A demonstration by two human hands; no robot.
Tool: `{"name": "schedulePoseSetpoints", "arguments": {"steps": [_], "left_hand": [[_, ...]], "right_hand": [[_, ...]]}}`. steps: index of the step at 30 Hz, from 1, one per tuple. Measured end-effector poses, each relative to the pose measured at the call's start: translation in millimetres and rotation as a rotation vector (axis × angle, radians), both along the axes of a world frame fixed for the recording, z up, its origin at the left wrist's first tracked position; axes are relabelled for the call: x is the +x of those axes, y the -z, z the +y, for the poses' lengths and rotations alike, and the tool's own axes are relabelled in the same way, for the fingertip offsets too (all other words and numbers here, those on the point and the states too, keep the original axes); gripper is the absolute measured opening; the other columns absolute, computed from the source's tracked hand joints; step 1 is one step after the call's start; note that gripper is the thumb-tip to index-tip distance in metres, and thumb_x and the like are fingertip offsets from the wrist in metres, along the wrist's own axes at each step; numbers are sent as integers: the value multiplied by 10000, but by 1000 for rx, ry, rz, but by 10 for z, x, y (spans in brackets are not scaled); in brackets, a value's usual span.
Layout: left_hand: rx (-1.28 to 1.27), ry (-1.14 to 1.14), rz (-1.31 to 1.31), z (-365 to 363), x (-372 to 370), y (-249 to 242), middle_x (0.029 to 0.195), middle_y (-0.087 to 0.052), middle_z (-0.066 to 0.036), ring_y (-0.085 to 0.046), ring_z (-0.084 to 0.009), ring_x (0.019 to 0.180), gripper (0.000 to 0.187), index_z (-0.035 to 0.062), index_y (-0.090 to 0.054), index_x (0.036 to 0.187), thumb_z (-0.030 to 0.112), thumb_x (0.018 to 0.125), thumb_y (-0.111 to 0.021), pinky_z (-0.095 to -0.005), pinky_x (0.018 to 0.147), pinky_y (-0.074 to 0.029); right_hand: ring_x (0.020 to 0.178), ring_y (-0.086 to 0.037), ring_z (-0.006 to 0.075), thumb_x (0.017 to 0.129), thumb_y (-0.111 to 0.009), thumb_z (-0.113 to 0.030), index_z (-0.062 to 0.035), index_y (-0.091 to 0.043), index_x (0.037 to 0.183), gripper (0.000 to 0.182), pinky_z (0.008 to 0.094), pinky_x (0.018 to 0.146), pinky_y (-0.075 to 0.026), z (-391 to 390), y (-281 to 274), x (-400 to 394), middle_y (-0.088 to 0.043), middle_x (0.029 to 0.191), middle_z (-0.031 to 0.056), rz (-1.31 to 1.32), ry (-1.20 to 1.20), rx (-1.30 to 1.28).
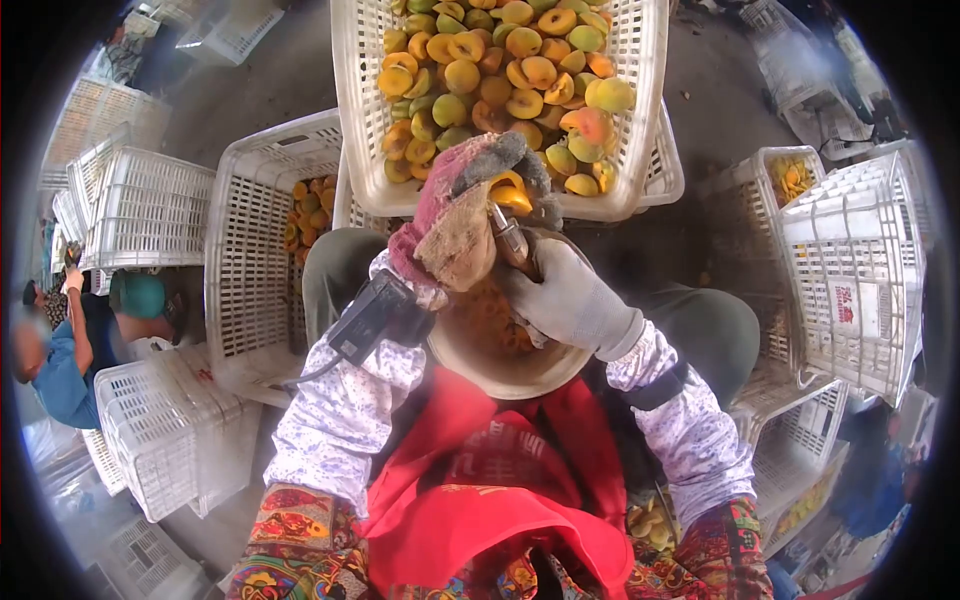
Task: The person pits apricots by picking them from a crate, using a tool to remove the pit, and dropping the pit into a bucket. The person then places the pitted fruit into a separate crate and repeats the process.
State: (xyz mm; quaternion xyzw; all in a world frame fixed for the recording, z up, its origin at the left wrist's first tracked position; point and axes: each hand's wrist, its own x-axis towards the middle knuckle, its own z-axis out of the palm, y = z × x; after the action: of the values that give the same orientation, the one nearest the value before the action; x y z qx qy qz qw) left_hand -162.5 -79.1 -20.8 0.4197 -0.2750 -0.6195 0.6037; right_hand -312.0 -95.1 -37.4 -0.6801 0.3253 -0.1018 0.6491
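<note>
My left hand (460, 215), in a worn pink and grey glove, is closed around a piece of orange fruit (511, 193). My right hand (575, 300), gloved in light grey, grips a metal tool (510, 238) with a dark handle, its tip at the fruit. Beneath both hands a round bowl (510, 378) sits between my knees, with orange bits inside, partly hidden by the gloves. Just beyond my hands, a white crate (358, 120) holds many halved yellow, green and orange fruits (462, 76).
A white crate (232, 250) with orange fruit stands at my left. Stacked white crates (845, 270) rise on the right, and more crates (160, 430) stand at the lower left. Another person (70, 360) in blue is at the far left.
</note>
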Motion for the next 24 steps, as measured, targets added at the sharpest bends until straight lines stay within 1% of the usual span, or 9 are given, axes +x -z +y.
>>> {"name": "schedulePoseSetpoints", "arguments": {"steps": [3, 6, 8, 9, 11, 16, 21, 22, 24], "left_hand": [[42, -163, 6, -72, -30, -14, 749, -624, -86, -624, -182, 629, 332, 12, -611, 857, 331, 922, -550, -252, 515, -492], [-27, -366, -279, -31, -27, -5, 733, -607, -66, -613, -187, 629, 298, 25, -606, 897, 318, 920, -559, -286, 545, -508], [-132, -277, 150, 63, 158, 264, 877, -621, -93, -630, -260, 865, 226, 47, -553, 1048, 228, 912, -562, -421, 767, -545], [-169, -200, 379, 73, 413, 391, 882, -615, -79, -620, -246, 894, 156, 68, -570, 1014, 182, 909, -565, -413, 840, -521], [-36, -441, 90, 41, 530, 421, 983, -620, -93, -613, -242, 943, 162, 62, -592, 989, 187, 885, -594, -404, 890, -492], [-46, -514, -139, 460, 1180, 240, 1007, -622, -119, -597, -270, 991, 254, 58, -598, 1057, 229, 870, -616, -410, 906, -476], [182, -399, -905, 921, 1776, 13, 1030, -624, -146, -582, -298, 1039, 349, 54, -603, 1126, 272, 856, -638, -415, 922, -461], [178, -397, -913, 948, 1743, -32, 1030, -624, -146, -582, -298, 1039, 349, 54, -603, 1126, 272, 856, -638, -415, 922, -461], [303, -175, -2082, 946, 1599, -174, 1134, -601, -175, -571, -337, 1066, 470, 52, -588, 1197, 307, 811, -673, -393, 965, -426]], "right_hand": [[722, -609, 387, 829, -596, -180, 3, -545, 956, 229, 414, 633, -469, 20, 178, 47, -606, 728, 213, -119, 114, -294], [690, -610, 377, 838, -579, -192, 6, -529, 981, 248, 421, 608, -470, 13, 161, -46, -597, 700, 211, -98, 100, -487], [670, -610, 373, 839, -575, -198, 5, -520, 995, 262, 427, 591, -469, 54, 142, -141, -591, 684, 211, -49, 44, -544], [715, -609, 391, 829, -582, -158, 1, -530, 997, 237, 435, 625, -472, 111, 141, -179, -602, 736, 222, 60, -32, -513], [662, -610, 389, 824, -605, -175, -14, -539, 969, 226, 462, 596, -476, 225, 295, -268, -613, 707, 194, 175, -52, -680], [628, -627, 347, 836, -598, -284, -44, -546, 923, 259, 431, 549, -494, 61, 267, -570, -623, 660, 148, 496, -196, -882], [688, -665, 304, 863, -556, -322, -73, -566, 1006, 288, 414, 604, -520, 153, 254, -639, -663, 707, 115, 704, -456, -874], [695, -668, 303, 868, -550, -326, -76, -567, 1003, 284, 414, 609, -520, 177, 278, -601, -666, 712, 110, 753, -544, -887], [680, -668, 295, 871, -551, -330, -70, -564, 994, 287, 402, 589, -516, 175, 239, -518, -670, 722, 97, 782, -599, -886]]}}
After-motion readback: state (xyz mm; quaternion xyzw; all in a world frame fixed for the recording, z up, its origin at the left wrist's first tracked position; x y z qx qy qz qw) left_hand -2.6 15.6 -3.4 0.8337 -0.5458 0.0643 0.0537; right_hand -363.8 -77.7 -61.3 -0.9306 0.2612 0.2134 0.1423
